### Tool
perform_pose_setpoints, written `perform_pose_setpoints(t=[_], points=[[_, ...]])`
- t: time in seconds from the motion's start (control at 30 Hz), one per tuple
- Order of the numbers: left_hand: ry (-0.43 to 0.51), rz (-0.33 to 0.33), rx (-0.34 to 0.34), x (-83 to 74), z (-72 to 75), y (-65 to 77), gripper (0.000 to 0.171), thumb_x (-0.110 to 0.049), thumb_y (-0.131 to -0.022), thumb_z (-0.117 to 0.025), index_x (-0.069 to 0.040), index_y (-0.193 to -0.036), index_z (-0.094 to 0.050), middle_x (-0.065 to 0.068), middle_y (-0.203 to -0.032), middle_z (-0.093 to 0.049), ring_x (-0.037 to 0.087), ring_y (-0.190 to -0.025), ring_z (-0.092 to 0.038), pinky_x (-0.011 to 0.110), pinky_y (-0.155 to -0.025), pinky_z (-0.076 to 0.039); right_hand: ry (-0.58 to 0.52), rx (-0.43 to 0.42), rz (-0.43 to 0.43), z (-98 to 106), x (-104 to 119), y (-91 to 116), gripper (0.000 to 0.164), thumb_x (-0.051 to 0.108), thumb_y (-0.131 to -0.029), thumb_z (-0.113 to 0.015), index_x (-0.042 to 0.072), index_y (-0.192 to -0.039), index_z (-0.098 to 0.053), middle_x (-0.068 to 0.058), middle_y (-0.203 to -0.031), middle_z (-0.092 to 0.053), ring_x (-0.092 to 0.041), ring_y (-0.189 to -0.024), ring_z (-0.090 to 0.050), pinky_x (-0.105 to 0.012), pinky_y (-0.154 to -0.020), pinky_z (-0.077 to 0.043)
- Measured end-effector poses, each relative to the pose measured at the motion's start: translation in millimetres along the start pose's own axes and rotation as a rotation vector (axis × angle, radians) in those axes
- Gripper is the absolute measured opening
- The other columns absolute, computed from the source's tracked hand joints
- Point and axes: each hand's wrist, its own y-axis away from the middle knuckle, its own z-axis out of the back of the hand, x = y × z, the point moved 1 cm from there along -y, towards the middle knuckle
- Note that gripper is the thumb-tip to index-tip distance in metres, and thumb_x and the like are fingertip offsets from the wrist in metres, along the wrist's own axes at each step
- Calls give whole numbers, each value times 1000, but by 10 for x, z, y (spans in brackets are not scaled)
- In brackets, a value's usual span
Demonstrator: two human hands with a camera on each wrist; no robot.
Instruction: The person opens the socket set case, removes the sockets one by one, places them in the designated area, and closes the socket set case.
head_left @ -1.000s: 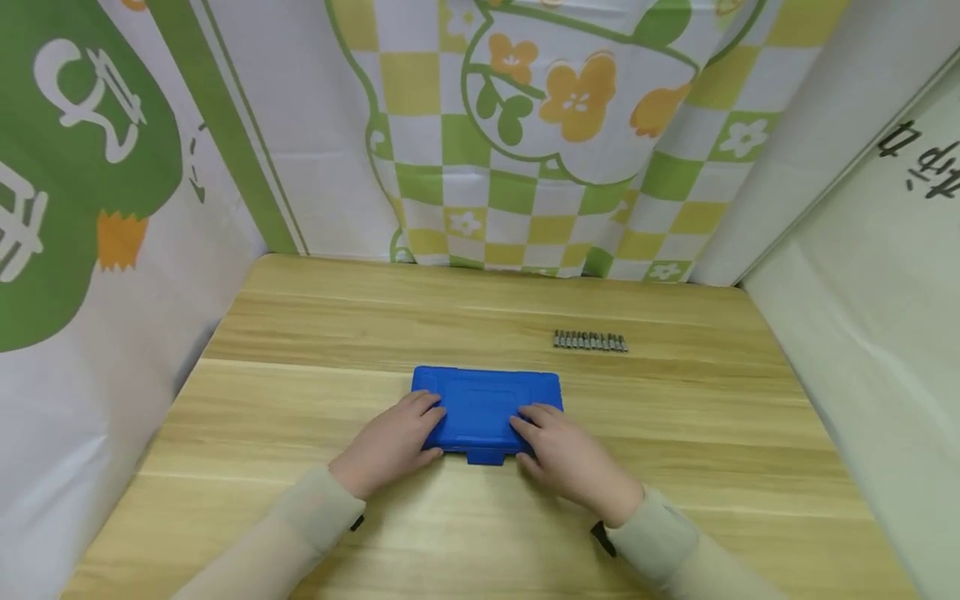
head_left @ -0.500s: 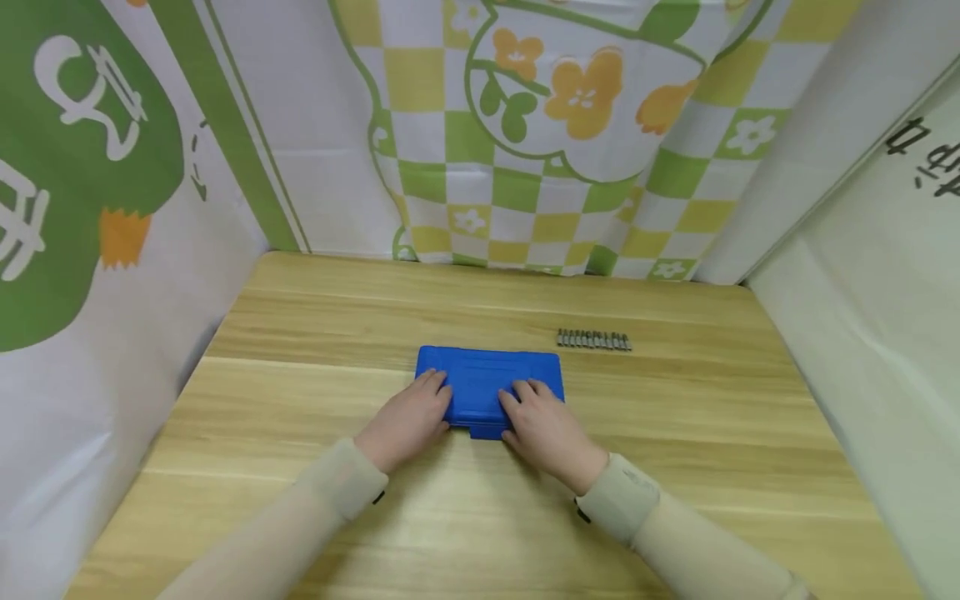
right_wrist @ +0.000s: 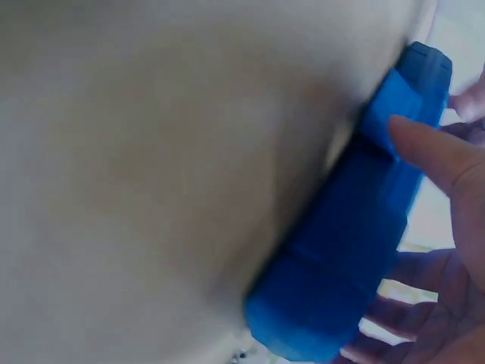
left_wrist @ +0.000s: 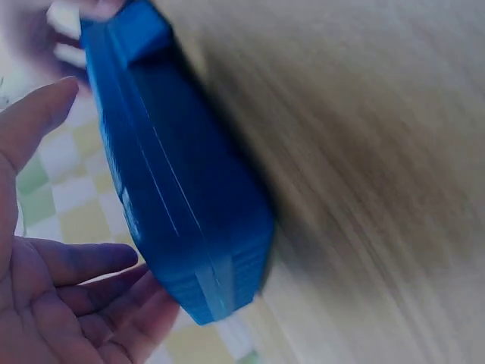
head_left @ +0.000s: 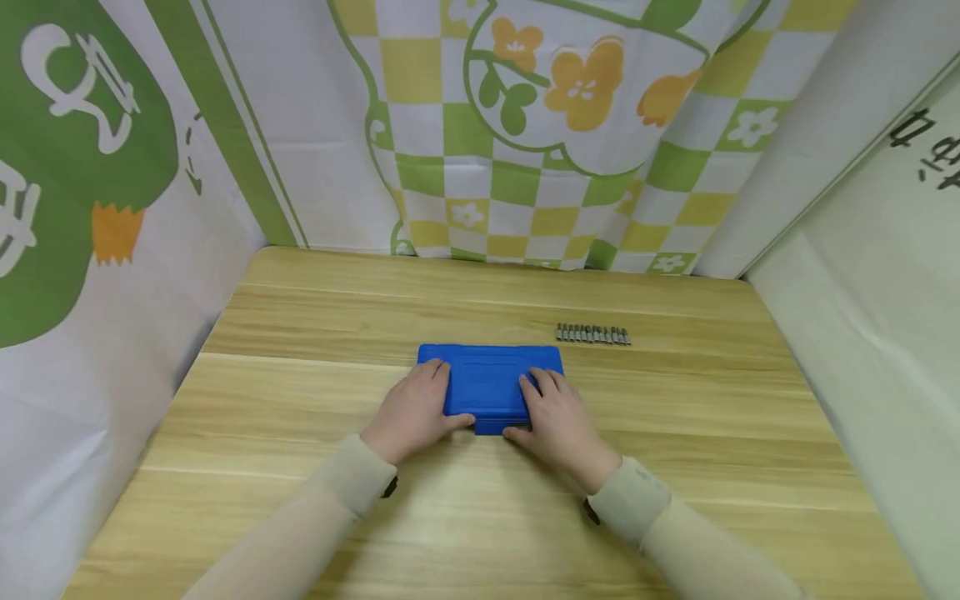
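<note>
A closed blue plastic case (head_left: 487, 379) lies flat on the table, its front latch tab (head_left: 491, 427) facing the person. The left hand (head_left: 415, 408) rests on the case's left end, with its thumb stretched along the front toward the latch. In the left wrist view, that thumb (left_wrist: 42, 114) stands off the case while the fingers touch its end. On the right part of the lid lie the fingers of the right hand (head_left: 558, 425). Its thumb (right_wrist: 424, 148) is right at the latch tab in the right wrist view.
Several metal screwdriver bits (head_left: 594, 335) stand in a row beyond the case to the right. The wooden table (head_left: 300, 317) meets a patterned curtain (head_left: 517, 183) at its back edge. White sheets hang along both sides.
The case has slid a little away from the person, with both hands on it. The left thumb has extended toward the latch, and the right fingers have shifted to the right on the lid.
</note>
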Motion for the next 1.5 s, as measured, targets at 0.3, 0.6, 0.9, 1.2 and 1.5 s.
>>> perform_pose_setpoints(t=[0.3, 0.6, 0.9, 1.2, 1.5], points=[[7, 54, 28, 71, -124, -3, 113, -61, -80, -83, 14, -151, -39, 36, -159, -28, 50, -148, -27, 58, -115, -34, -37, -27, -82, -103, 0, 21, 83, 52, -85, -83, -1, -144, -57, -38, -148, -42, -59, -135, -41, -66, -105, -41], [12, 77, 22, 94, -179, -78, 118, -56, -82, -84, 18, -154, -26, 38, -160, -25, 48, -151, -23, 53, -120, -27, -166, -13, -179, -138, -22, 48, 97, 47, -84, -86, -6, -153, -42, -44, -153, -31, -63, -140, -32, -66, -107, -39], [-44, 68, 50, 106, -194, -85, 117, -63, -87, -75, 18, -155, -24, 35, -162, -21, 46, -153, -19, 54, -119, -29, -430, 18, -399, -243, -28, 88, 117, 42, -83, -88, -5, -163, -16, -42, -162, -5, -59, -145, -25, -64, -112, -35], [-117, 37, 27, 86, -203, -132, 123, -69, -80, -77, 20, -151, -31, 38, -158, -30, 48, -149, -29, 54, -117, -32, -383, 5, -436, -259, 22, 74, 111, 44, -83, -88, -3, -162, -25, -44, -160, -10, -60, -141, -32, -67, -104, -41], [-342, 29, -33, -48, -257, -189, 128, -78, -73, -77, 25, -141, -43, 44, -144, -44, 53, -137, -45, 54, -108, -44, -272, -19, -387, -278, 21, 52, 111, 51, -81, -87, -5, -159, -31, -44, -158, -16, -61, -127, -48, -64, -92, -52]])
